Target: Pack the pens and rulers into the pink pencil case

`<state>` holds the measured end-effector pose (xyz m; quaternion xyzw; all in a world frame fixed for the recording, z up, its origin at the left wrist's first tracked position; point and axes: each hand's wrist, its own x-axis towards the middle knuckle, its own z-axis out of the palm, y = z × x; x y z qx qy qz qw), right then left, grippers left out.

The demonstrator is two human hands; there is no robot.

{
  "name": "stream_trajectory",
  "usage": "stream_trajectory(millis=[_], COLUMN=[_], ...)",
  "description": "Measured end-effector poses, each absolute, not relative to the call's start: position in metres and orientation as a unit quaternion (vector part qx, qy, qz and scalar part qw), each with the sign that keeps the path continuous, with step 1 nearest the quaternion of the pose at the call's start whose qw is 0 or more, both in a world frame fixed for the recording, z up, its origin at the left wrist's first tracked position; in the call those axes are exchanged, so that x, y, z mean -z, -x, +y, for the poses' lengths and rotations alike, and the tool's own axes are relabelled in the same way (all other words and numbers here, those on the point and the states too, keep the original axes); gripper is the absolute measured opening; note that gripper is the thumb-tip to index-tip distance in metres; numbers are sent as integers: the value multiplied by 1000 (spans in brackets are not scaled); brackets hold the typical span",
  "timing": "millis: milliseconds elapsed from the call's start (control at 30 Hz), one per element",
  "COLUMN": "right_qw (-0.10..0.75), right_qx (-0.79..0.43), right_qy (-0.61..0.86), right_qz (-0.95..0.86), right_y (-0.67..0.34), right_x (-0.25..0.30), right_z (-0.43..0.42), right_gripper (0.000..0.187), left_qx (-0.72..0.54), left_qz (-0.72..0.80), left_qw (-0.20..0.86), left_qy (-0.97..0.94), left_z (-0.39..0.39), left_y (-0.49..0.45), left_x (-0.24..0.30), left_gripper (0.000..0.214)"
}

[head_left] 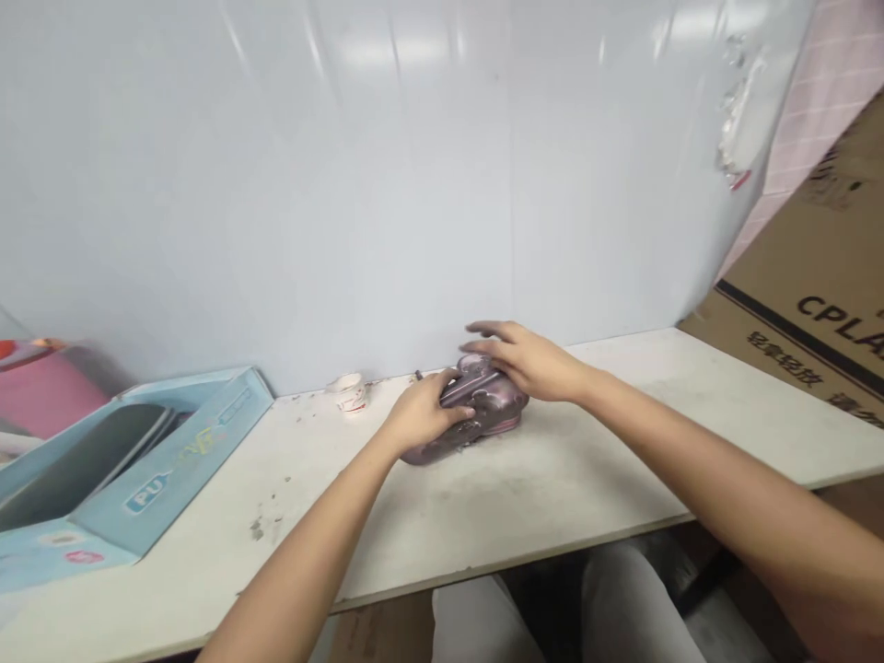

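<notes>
A shiny dark mauve item [490, 396] with rounded, moulded-looking parts lies on the white table near the wall. Its kind is hard to make out, since both hands cover parts of it. My left hand [429, 412] grips its left side, thumb across the near face and fingers over the top. Over the item's upper right is my right hand [525, 357], open, its fingers stretched out to the left and apart. The heel of that hand is close to the item's right end; whether it touches cannot be seen.
A small white cup with red print [349, 392] stands by the wall. On the left lie an open light-blue box [200, 442] holding a dark object and a pink container [62, 391]. A large cardboard box [794, 295] leans at the right. Small crumbs [257, 527] dot the table.
</notes>
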<state>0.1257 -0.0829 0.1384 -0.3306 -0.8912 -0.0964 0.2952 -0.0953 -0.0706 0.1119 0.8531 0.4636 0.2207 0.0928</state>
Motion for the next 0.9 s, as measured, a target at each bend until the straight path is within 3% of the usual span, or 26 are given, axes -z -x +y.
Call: stream_trajectory(millis=[133,367,467,667,767,900], right_qw=[68,-23,-32,-64,-38,127], right_qx=[116,272,286,196,255,324], right_qy=[358,390,386,479,466,447], right_qz=[-924,-879,-876,-853,-846,-824], right_y=[-147,-189,-209,-225,-236,-270], right_x=[-159,-167,-173,-171,-174,-192], right_z=[-104,-143,-159,-185,-186,-174], right_gripper=[26,23,23,21,19,26], left_qx=[-127,-44,-24,-15,-59,-243], left_qz=[404,377,367,328,357,408], left_qw=[0,-114,-172,-244,-200,-25], left_qy=[-906,-918,-914,-912,-910,-880], left_z=[-79,-101,-115,-142,-141,-125], left_y=[64,13,-8,-38,-40,-36], left_x=[-128,-150,-159,-164,-166,-179], left_gripper=[52,49,45,36,37,40])
